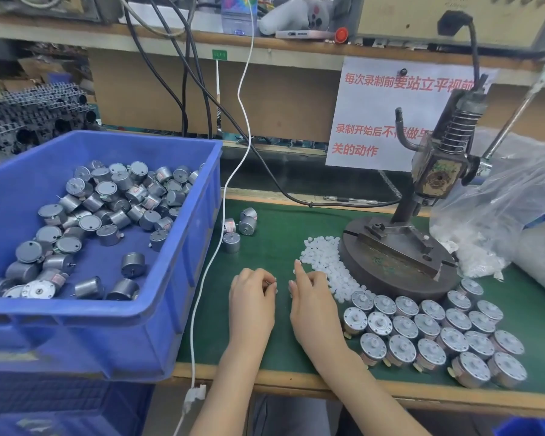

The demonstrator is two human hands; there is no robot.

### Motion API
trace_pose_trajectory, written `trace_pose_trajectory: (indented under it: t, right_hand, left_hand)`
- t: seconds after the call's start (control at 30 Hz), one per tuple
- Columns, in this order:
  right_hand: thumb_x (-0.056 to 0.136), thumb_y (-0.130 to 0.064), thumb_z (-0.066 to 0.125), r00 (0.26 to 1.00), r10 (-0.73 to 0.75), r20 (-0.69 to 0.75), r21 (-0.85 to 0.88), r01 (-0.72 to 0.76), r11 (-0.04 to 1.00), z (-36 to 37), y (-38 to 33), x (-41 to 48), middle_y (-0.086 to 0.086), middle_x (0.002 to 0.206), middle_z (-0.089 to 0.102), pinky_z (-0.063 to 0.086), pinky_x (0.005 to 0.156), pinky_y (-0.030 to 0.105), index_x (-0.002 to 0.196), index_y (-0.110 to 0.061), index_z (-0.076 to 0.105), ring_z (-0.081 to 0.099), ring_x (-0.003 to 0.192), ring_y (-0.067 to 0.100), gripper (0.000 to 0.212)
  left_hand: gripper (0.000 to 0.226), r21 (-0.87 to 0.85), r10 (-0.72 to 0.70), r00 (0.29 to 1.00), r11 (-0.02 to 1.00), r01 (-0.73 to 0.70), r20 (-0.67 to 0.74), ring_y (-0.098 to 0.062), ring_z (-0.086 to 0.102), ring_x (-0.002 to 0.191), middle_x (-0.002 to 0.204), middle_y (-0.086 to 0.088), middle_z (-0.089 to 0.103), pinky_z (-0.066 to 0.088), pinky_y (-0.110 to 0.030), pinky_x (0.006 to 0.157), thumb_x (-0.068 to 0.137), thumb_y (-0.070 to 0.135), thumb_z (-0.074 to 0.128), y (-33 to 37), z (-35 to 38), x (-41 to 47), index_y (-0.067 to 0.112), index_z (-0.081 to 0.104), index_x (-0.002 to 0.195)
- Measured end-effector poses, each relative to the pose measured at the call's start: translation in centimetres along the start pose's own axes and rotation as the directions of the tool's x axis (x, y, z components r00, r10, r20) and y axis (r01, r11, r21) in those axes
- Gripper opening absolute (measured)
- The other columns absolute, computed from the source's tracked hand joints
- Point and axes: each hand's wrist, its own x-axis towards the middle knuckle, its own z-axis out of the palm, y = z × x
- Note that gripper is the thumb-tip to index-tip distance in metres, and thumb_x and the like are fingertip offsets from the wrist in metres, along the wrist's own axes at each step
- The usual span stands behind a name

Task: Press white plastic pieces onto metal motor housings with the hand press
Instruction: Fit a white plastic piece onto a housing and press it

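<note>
This is a small factory assembly station. A green-topped table (274, 234) carries a hand press (422, 196). Left of the press stands a blue bin (183, 215) heaped with metal motor housings (107, 196). In front of the press lie rows of motors (438, 335). Behind it hang cables (189, 73) and a printed notice (375, 114).

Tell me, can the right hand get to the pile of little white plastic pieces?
Probably yes. The right hand sits right beside the pile of little white plastic pieces on the green mat, with nothing between them.
</note>
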Motion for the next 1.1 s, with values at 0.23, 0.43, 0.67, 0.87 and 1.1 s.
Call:
trace_pose_trajectory:
  t: [0.23,0.43,0.67,0.87,1.1]
  right_hand:
    - [0.085,-0.015,0.066,0.997,-0.076,-0.027,-0.044,0.075,0.996,-0.2,-0.2,-0.4,0.014,0.096,0.056,0.039,0.049,0.02,0.131,-0.001,0.049,0.059,0.066,0.023,0.051]
    - [0.101,-0.029,0.03,0.998,-0.056,0.03,-0.024,0.057,0.998,0.4,0.3,-0.4,0.007,0.12,0.039,0.028,0.065,0.02,0.149,-0.016,0.014,0.052,0.092,0.023,0.052]
    - [0.083,-0.023,0.068,0.997,-0.077,-0.023,-0.104,0.074,0.992,-0.2,-0.3,-0.4,0.008,0.097,0.055,0.038,0.054,0.016,0.134,-0.007,0.048,0.059,0.07,0.017,0.057]
    - [0.1,-0.018,0.036,0.989,-0.08,0.122,-0.073,0.089,0.993,0.1,-0.2,-0.4,0.007,0.133,0.032,0.041,0.082,0.021,0.149,-0.016,0.005,0.046,0.113,0.018,0.058]
    - [0.101,-0.035,0.027,0.996,-0.087,-0.018,0.136,0.089,0.987,-0.6,0.2,-0.4,0.0,0.125,0.036,0.035,0.081,0.016,0.148,-0.021,0.017,0.048,0.106,0.012,0.05]
  left_hand:
    - [0.009,0.042,0.001,1.0,0.999,-0.001,-0.005,-0.021,0.049,0.09,0.091,-0.005,0.056,0.042,-0.033,0.082,0.087,0.006,0.057,-0.1,0.2,0.3,0.008,0.065,0.09]
    - [0.009,0.036,-0.001,1.0,0.999,0.0,0.009,-0.021,0.05,0.09,0.086,-0.001,0.051,0.041,-0.03,0.081,0.086,0.005,0.057,-0.3,0.1,0.3,0.007,0.065,0.089]
    - [0.007,0.022,0.001,1.0,1.0,-0.002,0.017,-0.02,0.05,0.088,0.085,0.001,0.051,0.041,-0.029,0.079,0.085,0.006,0.059,-0.2,0.1,0.2,0.007,0.065,0.087]
    - [0.006,0.025,-0.023,0.999,0.999,0.022,0.047,-0.021,0.053,0.089,0.081,0.004,0.05,0.044,-0.03,0.08,0.085,0.007,0.06,0.1,-0.3,-0.1,0.011,0.065,0.084]
    - [0.011,0.079,0.015,1.0,0.997,-0.015,-0.003,-0.02,0.049,0.084,0.078,0.002,0.048,0.036,-0.026,0.072,0.088,0.012,0.058,0.6,-0.1,0.2,0.008,0.064,0.08]
